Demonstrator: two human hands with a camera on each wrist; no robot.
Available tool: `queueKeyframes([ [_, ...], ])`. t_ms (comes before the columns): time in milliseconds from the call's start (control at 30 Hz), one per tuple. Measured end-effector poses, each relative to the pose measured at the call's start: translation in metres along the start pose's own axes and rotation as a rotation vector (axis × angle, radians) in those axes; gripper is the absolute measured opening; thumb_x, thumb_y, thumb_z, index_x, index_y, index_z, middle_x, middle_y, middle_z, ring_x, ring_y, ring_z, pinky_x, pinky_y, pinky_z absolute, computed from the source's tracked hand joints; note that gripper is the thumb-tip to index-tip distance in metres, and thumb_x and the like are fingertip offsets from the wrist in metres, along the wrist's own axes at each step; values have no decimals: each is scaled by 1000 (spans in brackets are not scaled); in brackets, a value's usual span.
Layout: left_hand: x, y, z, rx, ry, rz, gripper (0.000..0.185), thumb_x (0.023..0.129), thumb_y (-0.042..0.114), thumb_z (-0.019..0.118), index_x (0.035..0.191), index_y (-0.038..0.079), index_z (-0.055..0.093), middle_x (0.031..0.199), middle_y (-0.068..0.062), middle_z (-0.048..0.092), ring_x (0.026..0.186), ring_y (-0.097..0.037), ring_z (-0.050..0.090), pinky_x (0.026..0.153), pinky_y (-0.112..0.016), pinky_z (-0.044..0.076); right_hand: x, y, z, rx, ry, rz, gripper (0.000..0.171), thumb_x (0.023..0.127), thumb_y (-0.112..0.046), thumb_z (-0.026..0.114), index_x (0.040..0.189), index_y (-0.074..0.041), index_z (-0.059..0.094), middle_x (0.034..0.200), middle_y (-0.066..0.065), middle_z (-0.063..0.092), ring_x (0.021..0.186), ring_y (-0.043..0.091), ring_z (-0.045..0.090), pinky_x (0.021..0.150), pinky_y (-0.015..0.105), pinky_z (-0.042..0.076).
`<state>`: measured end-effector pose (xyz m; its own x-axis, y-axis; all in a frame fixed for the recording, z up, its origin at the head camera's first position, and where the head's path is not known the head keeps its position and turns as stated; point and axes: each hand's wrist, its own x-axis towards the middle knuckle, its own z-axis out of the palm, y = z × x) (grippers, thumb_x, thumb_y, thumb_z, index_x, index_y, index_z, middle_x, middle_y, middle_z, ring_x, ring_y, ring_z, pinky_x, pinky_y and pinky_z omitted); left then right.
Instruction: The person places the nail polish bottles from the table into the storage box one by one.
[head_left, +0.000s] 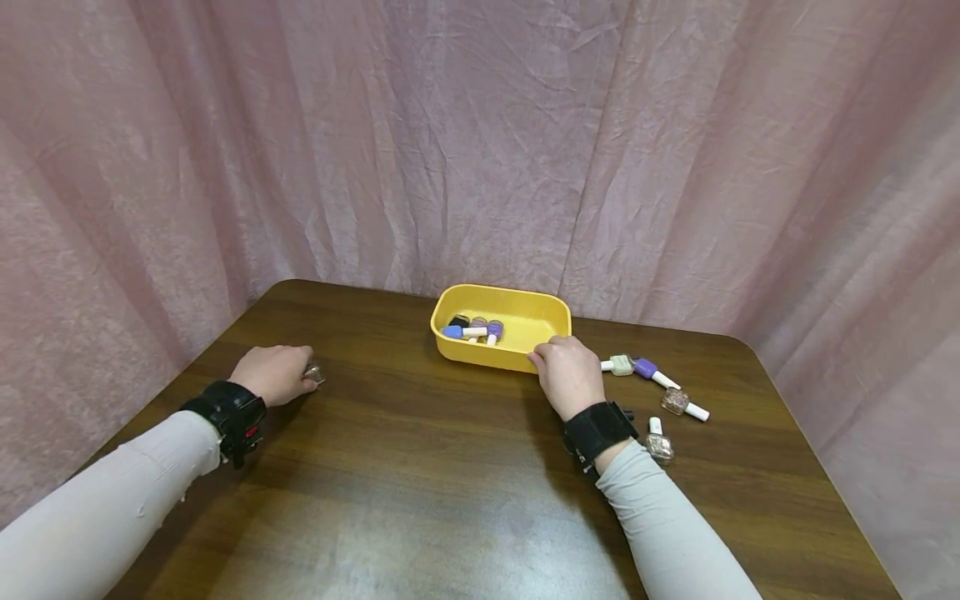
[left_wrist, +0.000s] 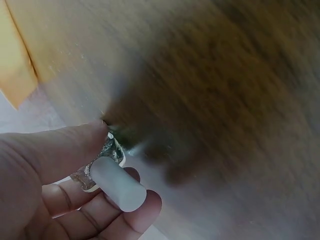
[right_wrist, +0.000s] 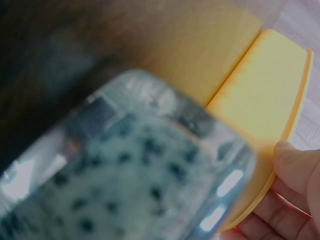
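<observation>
Bottle (left_wrist: 107,172) of glittery polish with a white cap sits pinched in your left hand (head_left: 276,374), low over the desk (head_left: 420,467) at nine o'clock from the yellow tray (head_left: 501,354). Your right hand (head_left: 567,372) grips the tray's near rim at its five o'clock corner, thumb curled over the edge.

One yellow tray (head_left: 558,310) sits on one wooden table (head_left: 420,467). About four nail polish bottles (head_left: 471,329) lie inside the tray, though they overlap and the exact number is hard to tell. Four more bottles (head_left: 654,377) lie on the table beside it, one glittery bottle (left_wrist: 107,172) is in the left hand (head_left: 273,373), and a speckled one (right_wrist: 135,175) is at the right hand (head_left: 567,373)
</observation>
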<state>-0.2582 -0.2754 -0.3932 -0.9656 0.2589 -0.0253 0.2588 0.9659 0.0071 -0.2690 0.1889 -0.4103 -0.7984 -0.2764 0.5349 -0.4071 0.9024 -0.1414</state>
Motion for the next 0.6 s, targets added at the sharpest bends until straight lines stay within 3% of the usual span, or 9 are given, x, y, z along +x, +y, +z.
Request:
queueKeyframes([
  [367, 3, 5, 3, 0, 37, 21, 27, 97, 23, 85, 96, 4, 65, 79, -1, 67, 72, -23, 67, 67, -52, 56, 0, -1, 1, -9, -1, 1, 15, 103, -20, 80, 98, -7, 86, 89, 7, 77, 88, 32, 71, 74, 48, 59],
  [600, 6, 10, 6, 9, 103, 61, 27, 98, 22, 84, 99, 2, 65, 80, -2, 67, 74, -25, 69, 66, -53, 57, 0, -1, 1, -10, -4, 6, 15, 104, -20, 80, 98, -7, 86, 89, 7, 77, 88, 32, 71, 74, 48, 59],
])
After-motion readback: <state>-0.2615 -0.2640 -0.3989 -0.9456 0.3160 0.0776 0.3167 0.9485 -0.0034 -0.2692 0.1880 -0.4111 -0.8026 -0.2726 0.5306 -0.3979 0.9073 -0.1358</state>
